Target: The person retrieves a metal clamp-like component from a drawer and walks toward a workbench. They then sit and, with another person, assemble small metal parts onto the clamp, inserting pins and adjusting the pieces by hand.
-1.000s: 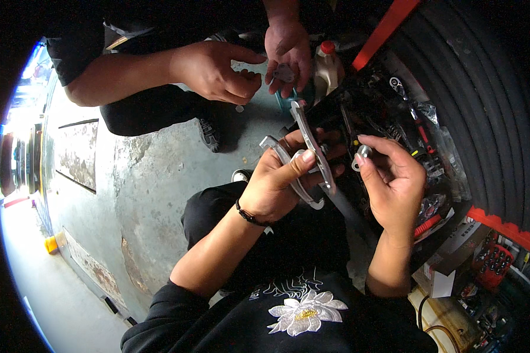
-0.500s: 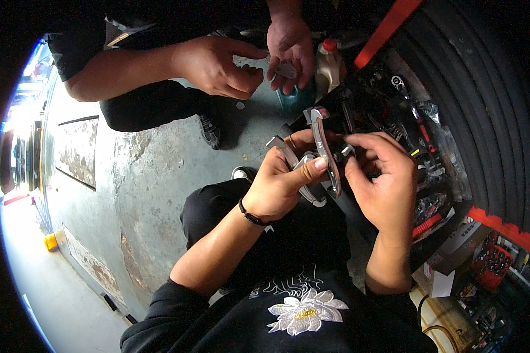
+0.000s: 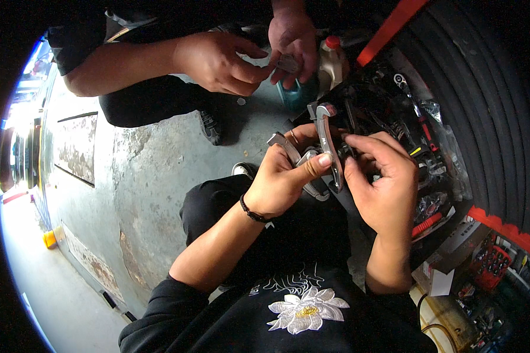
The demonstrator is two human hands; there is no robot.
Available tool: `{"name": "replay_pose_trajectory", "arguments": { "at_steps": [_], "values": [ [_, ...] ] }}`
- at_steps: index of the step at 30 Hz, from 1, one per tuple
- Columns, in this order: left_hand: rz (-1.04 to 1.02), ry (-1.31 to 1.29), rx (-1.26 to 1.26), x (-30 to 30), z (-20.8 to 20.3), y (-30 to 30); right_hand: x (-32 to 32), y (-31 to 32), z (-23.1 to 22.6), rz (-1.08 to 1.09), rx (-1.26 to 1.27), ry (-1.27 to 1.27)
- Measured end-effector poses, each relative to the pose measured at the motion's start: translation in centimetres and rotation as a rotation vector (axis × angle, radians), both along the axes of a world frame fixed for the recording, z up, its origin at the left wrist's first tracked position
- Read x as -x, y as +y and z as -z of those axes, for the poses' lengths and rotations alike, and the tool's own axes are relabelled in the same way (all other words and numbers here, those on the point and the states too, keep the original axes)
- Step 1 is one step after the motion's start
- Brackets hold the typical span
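My left hand (image 3: 280,182) is wrapped around a metal tool with several curved arms (image 3: 323,138), which resembles a claw-type oil filter wrench. Its thumb presses on the longest arm, whose hooked end points up and away. At the tool's right side, my right hand (image 3: 386,176) is closed, thumb and fingertips pinching near its middle; the small part between them is mostly hidden. Opposite me, a person's open palm (image 3: 292,38) bears a small pale, see-through item (image 3: 288,63). That person's other hand (image 3: 224,65) reaches toward it with bent fingers.
A pale jug with a red cap (image 3: 331,67) and a teal container (image 3: 297,95) stand beyond my hands. To the right lie a ratchet (image 3: 400,81), other tools and plastic bags. A red bar (image 3: 388,32) slants above them. Worn grey floor (image 3: 159,170) stretches left.
The curved-arm tool has turned slightly in my hands, and the shiny part by my right fingertips is now darker. The other person's fingers have moved closer to the item in the palm.
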State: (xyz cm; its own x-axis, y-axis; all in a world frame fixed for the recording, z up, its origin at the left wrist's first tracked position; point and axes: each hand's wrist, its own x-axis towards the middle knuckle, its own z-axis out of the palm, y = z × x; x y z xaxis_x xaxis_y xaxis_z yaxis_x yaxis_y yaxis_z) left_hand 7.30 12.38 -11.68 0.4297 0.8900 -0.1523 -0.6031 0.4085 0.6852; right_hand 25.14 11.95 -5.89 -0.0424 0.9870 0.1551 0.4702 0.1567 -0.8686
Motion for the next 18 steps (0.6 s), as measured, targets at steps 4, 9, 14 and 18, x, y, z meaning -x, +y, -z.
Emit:
{"name": "replay_pose_trajectory", "arguments": {
  "at_steps": [4, 9, 14, 18],
  "values": [
    [-0.019, -0.016, 0.009, 0.00, -0.40, -0.06, 0.26, -0.27, 0.16, 0.010, -0.028, 0.110],
    [-0.041, 0.070, -0.072, -0.35, -0.21, 0.00, 0.54, -0.85, -0.13, 0.063, -0.101, -0.094],
    [-0.064, 0.097, -0.050, -0.74, 0.09, -0.25, 0.70, -0.73, 0.07, 0.081, -0.142, -0.143],
    [-0.076, 0.161, -0.073, -0.88, 0.11, -0.22, 0.47, -0.62, 0.41, 0.068, -0.144, -0.147]
  ]
}}
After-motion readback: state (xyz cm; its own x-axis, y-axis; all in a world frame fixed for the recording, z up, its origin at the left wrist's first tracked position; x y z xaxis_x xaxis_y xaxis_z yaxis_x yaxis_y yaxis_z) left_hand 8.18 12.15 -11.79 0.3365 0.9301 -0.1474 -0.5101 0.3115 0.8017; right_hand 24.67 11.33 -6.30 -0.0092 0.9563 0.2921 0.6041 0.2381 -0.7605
